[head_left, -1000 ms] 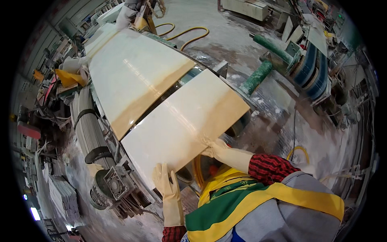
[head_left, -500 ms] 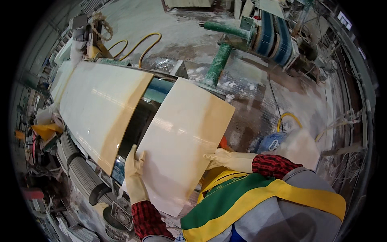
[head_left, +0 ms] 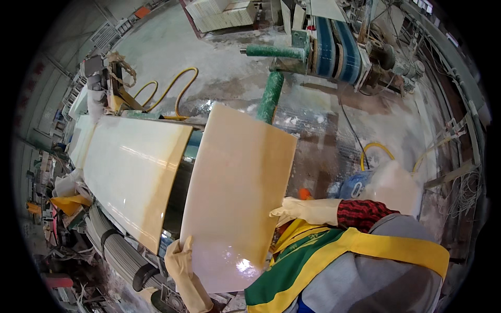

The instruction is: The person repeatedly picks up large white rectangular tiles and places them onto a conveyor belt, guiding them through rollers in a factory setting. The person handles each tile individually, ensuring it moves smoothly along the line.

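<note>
Holding the big cream tile [head_left: 237, 193] takes two hands, and both are on it in the head view. The left hand [head_left: 180, 261], in a pale glove, is pressed flat on the tile's near left edge, fingers spread up along the side. The right hand [head_left: 297, 211], also gloved, grips the right edge with its fingers curled onto it. The tile is tipped up and turned a bit. I cannot tell if its far edge sits on the machine or is lifted off it.

To do this well, I think the hands should stay across from each other so the weight is shared. The tile looks shiny and wet near the bottom, so it may slip. A firm squeeze and slow moves seem best.

A second tile [head_left: 133, 175] lies on the rollers [head_left: 117, 250] just beside it on the left, with a dark gap between. That long edge is close, so swinging left could knock the two together. A green pipe [head_left: 271, 96] stands right behind the top corner. The wet floor [head_left: 323, 135] to the right has more open room, with a yellow hose [head_left: 373, 151] lying on it.
</note>
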{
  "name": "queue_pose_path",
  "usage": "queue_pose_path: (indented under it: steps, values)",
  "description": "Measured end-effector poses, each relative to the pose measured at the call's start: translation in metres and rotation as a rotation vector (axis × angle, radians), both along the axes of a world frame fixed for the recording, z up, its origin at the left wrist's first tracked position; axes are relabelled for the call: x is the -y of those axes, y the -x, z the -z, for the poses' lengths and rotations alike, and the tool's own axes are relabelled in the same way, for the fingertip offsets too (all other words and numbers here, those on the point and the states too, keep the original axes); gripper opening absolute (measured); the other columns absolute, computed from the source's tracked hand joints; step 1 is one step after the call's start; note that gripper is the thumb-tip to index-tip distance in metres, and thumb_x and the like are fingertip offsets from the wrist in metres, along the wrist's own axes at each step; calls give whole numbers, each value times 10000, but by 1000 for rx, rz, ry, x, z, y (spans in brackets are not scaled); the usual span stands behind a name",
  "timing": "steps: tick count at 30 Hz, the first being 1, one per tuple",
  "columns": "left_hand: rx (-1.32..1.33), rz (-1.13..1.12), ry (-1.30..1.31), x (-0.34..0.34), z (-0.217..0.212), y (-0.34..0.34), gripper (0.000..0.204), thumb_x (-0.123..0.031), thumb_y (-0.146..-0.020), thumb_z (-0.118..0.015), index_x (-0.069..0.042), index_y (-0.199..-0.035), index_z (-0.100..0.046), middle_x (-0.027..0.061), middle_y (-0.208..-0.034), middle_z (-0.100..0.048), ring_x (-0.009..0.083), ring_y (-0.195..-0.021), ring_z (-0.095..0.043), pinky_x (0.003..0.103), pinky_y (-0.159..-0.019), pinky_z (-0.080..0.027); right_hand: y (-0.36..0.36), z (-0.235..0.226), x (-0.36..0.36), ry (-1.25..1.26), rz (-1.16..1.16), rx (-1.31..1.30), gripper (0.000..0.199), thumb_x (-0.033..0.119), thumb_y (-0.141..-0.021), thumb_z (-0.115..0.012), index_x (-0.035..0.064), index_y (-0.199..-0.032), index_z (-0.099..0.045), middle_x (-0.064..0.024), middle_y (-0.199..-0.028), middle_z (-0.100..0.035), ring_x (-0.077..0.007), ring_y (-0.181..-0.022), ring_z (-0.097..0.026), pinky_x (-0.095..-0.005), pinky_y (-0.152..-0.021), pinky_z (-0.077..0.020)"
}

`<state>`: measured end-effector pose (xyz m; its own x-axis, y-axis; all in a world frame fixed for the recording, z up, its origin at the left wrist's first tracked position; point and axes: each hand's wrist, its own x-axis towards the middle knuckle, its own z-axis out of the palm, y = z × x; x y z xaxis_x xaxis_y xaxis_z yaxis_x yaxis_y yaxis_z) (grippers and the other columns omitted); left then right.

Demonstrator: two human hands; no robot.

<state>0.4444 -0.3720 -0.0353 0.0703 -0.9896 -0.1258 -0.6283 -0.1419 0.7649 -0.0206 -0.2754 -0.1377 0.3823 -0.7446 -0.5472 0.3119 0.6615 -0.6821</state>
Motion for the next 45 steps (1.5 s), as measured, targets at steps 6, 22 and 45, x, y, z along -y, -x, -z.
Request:
queue_pose_path:
  steps: [6, 22, 45]
  values:
    - [67, -84, 105, 12, -84, 128, 242, -181, -863, -875, 10, -974, -777, -6, -779, -635, 98, -713, -536, 278, -638, -400, 75, -72, 43, 127, 177, -296, 305, 113, -1042, -763, 10, -1325, -716, -101, -1167, -797, -250, -1153, -750, -433, -1009, -607]
    - [-389, 134, 30, 208, -18, 627, 591, -550, -1047, -722, 11, -1199, -828, 68, -931, -807, 181, -780, -692, 336, -713, -549, 536, -36, 209, 516, 928, -333, 405, 146, -945, -853, -6, -1295, -717, -62, -1167, -765, -155, -1050, -719, -324, -922, -585]
    - [83, 642, -355, 343, 40, 970, 699, -638, -1082, -485, -72, -1392, -754, 200, -1248, -796, 385, -1179, -730, 457, -1051, -519, 787, -31, 206, 91, 964, -1028, 807, 414, -1001, -786, 33, -1643, -482, -211, -1645, -535, -276, -1573, -445, -375, -1243, -403]
